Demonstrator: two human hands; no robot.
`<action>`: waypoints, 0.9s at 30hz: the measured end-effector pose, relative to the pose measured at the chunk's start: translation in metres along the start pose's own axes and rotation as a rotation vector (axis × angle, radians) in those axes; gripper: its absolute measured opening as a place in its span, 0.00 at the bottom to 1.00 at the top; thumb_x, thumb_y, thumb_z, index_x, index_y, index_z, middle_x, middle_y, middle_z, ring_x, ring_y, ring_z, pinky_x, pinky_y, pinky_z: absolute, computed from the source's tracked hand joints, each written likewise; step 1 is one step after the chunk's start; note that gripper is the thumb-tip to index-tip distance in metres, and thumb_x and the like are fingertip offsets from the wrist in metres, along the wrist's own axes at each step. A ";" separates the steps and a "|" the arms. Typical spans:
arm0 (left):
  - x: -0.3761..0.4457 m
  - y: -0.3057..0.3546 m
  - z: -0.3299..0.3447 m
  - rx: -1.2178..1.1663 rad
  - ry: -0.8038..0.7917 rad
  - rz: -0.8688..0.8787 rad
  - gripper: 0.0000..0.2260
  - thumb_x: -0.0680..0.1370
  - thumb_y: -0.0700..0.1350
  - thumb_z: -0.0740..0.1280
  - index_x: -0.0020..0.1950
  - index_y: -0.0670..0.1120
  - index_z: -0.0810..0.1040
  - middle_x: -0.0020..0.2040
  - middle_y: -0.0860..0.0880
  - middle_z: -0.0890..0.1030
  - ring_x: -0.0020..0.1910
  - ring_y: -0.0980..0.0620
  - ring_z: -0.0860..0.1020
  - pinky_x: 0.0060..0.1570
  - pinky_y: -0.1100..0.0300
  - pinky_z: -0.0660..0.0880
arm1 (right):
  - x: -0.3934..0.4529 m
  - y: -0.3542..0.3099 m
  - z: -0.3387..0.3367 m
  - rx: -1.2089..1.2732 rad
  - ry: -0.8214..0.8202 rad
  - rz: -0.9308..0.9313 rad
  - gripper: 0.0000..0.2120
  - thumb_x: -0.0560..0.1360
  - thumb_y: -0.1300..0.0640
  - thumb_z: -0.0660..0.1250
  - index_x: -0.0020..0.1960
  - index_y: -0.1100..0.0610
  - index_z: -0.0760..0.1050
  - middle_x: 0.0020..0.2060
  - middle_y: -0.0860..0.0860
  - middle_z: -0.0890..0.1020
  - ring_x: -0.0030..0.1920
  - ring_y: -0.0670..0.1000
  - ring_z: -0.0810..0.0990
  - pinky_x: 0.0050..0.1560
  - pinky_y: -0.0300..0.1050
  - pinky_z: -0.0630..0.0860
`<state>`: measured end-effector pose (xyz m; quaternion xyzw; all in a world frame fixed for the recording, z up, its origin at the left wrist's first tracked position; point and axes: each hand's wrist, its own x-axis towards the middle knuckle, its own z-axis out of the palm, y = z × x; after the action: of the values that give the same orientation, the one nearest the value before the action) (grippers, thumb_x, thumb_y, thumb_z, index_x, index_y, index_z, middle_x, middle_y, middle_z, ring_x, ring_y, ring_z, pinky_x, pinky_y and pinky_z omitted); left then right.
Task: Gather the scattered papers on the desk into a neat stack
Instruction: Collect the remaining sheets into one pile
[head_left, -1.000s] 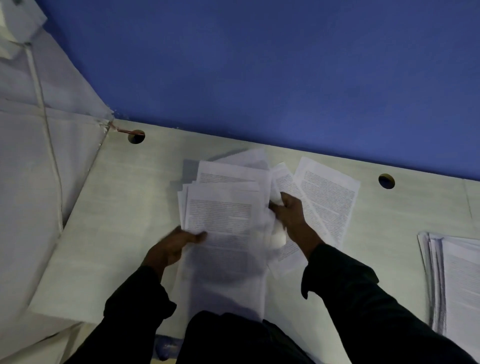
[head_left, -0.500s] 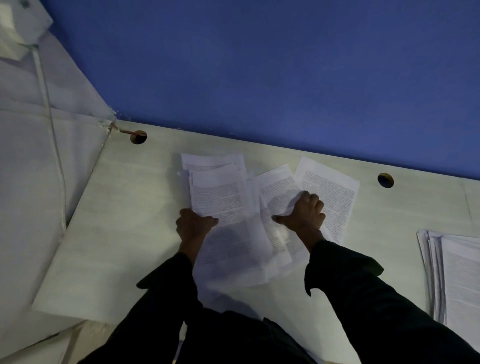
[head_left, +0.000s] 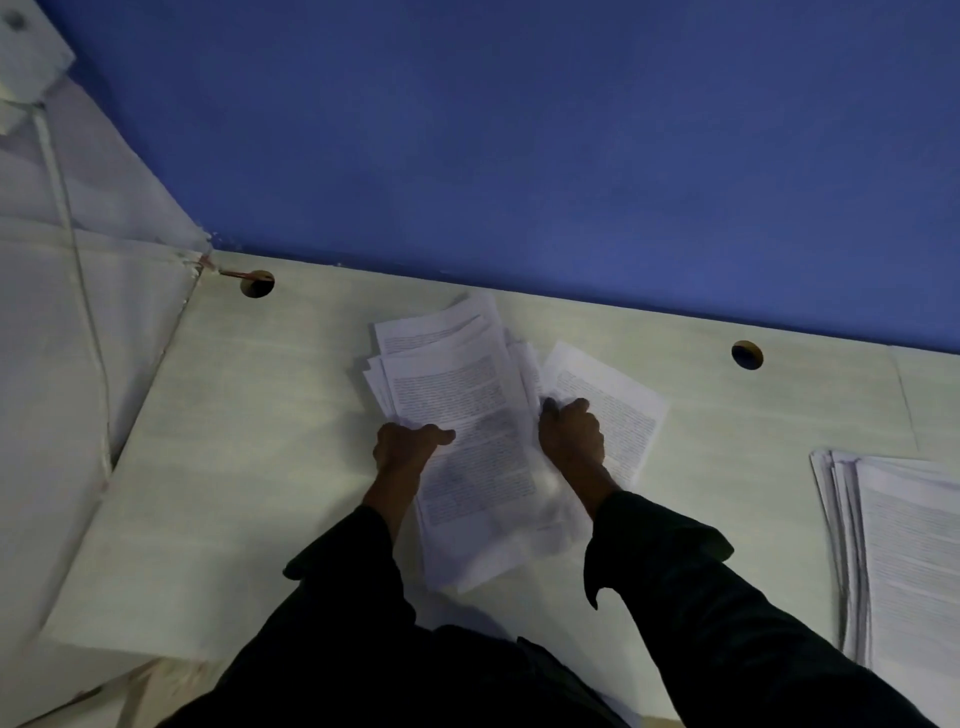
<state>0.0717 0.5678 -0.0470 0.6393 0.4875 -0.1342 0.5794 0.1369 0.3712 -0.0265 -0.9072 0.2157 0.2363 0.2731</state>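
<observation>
A loose bundle of printed papers (head_left: 457, 415) lies near the middle of the pale tabletop (head_left: 249, 467), its sheets fanned unevenly at the far end and not yet squared. The left hand (head_left: 405, 447) grips the bundle's left edge, thumb curled over the top sheet and fingers underneath (the fingers themselves are hidden by the paper). The right hand (head_left: 571, 434) is curled against the bundle's right edge, knuckles up; its fingers appear to close on the edge, and it rests partly on a single sheet (head_left: 618, 405) that lies angled just beside the bundle, overlapped by it. Both forearms wear dark sleeves (head_left: 701, 597).

A separate pile of papers (head_left: 904, 545) sits at the right edge of the view, well apart from the bundle. Two round cable holes are cut in the tabletop: one (head_left: 257, 283) near the far left corner, one (head_left: 747, 355) to the right of the sheet. A blue wall (head_left: 519, 145) runs behind the tabletop.
</observation>
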 end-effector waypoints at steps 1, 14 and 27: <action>0.000 0.000 0.000 -0.025 -0.011 -0.013 0.24 0.65 0.39 0.83 0.58 0.38 0.81 0.56 0.47 0.82 0.54 0.47 0.81 0.57 0.59 0.76 | 0.002 0.004 -0.003 0.040 -0.045 -0.063 0.22 0.85 0.46 0.57 0.62 0.64 0.76 0.61 0.63 0.81 0.62 0.65 0.79 0.54 0.49 0.72; -0.006 0.003 0.017 -0.157 -0.110 -0.076 0.32 0.57 0.41 0.84 0.58 0.33 0.82 0.56 0.42 0.84 0.53 0.43 0.83 0.58 0.46 0.81 | -0.012 0.021 -0.016 0.372 -0.151 -0.074 0.31 0.84 0.34 0.50 0.57 0.59 0.79 0.53 0.54 0.81 0.50 0.54 0.77 0.62 0.51 0.72; -0.017 0.013 0.054 -0.044 -0.231 -0.114 0.32 0.74 0.39 0.77 0.74 0.34 0.68 0.72 0.42 0.73 0.69 0.44 0.73 0.61 0.61 0.71 | -0.003 0.056 -0.009 0.185 -0.305 -0.183 0.34 0.71 0.48 0.81 0.69 0.61 0.72 0.63 0.56 0.81 0.62 0.56 0.80 0.52 0.46 0.77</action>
<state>0.0951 0.5145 -0.0421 0.5779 0.4560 -0.2290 0.6369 0.1083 0.3241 -0.0399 -0.8478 0.1091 0.3240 0.4053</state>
